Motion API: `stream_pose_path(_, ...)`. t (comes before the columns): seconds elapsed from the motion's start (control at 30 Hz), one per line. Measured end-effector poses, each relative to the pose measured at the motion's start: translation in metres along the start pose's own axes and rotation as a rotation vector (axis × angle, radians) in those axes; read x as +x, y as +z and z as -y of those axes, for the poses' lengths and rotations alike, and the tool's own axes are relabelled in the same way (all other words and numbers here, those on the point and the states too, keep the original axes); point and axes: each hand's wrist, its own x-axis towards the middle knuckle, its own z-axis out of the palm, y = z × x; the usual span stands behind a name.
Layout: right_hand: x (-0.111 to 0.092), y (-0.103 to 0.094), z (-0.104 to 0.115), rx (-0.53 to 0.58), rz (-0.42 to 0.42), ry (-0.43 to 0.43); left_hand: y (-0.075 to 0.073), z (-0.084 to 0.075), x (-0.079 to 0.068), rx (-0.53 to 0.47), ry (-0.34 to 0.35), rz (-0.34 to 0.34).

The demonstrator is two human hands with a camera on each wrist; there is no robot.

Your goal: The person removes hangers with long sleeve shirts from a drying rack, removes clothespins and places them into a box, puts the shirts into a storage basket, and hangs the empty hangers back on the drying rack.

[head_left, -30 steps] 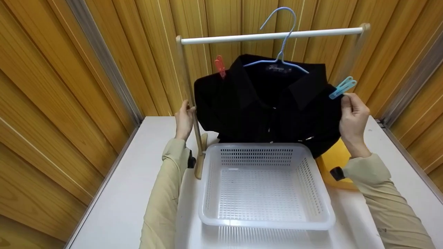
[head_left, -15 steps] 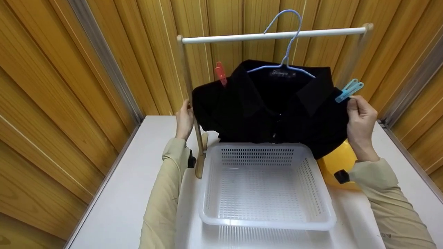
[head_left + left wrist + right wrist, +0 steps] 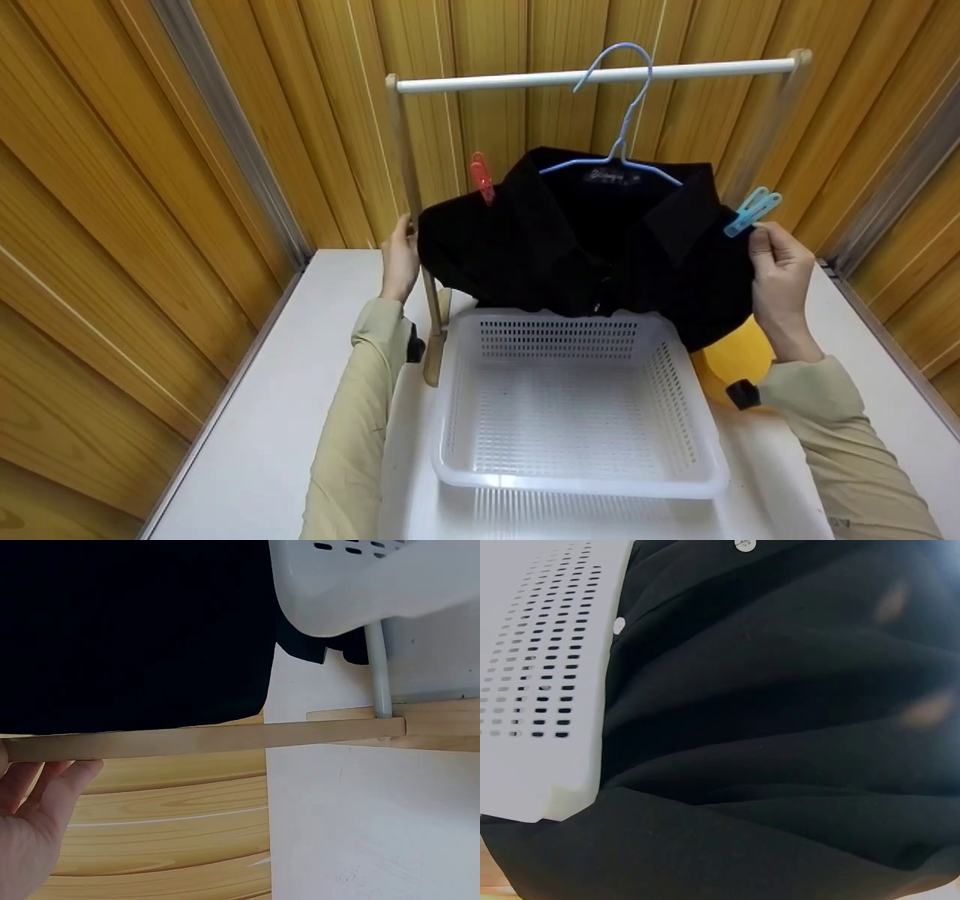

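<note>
A black collared shirt (image 3: 510,247) hangs on a blue wire hanger (image 3: 622,142). The hanger's hook crosses the rack's white bar (image 3: 495,81); whether it bears on the bar I cannot tell. My right hand (image 3: 782,281) pinches the shirt's shoulder beside a light-blue clothespin (image 3: 752,212). On the other shoulder sits a red clothespin (image 3: 482,178). My left hand (image 3: 400,262) grips the rack's wooden side post (image 3: 187,741), with fingertips at the post's edge in the left wrist view. Shirt cloth (image 3: 780,727) fills most of the right wrist view, where my hand is hidden.
A white perforated basket (image 3: 577,484) stands in front of the rack, before the shirt's lower part. Behind it on the right is a yellow object (image 3: 739,356), partly covered. Wood-patterned walls (image 3: 480,30) enclose the white table (image 3: 262,435) at the back and sides.
Hanger and shirt have shifted right and come down, with my right hand moving along. The hook's tip dropped from above the white bar to its lower edge. My left hand stays on the post.
</note>
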Motion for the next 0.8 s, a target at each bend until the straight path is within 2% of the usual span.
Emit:
stream_pose_path(0.1, -0.002, -0.001, -0.002, -0.006, 0.019, -0.013, 0.000, 0.000, 0.000, -0.012, 0.013, -0.002)
stream_pose_path(0.2, -0.004, -0.003, -0.005, 0.038, 0.036, -0.015, 0.000, 0.000, 0.000, 0.011, 0.034, -0.012)
stream_pose_path(0.37, -0.010, -0.006, -0.009, 0.074, 0.051, 0.043, 0.000, 0.001, 0.001, 0.053, 0.064, -0.020)
stream_pose_path(0.53, -0.013, -0.009, -0.015, 0.055, 0.067, 0.094, -0.001, 0.000, 0.002, 0.044, 0.028, 0.009)
stream_pose_path(0.63, -0.015, -0.011, -0.017, 0.095, 0.081, 0.121, -0.001, 0.000, 0.003, 0.038, 0.004, 0.032)
stream_pose_path(0.8, -0.021, -0.010, -0.018, 0.146, 0.107, 0.154, -0.002, -0.001, 0.004, 0.025, 0.001, 0.052)
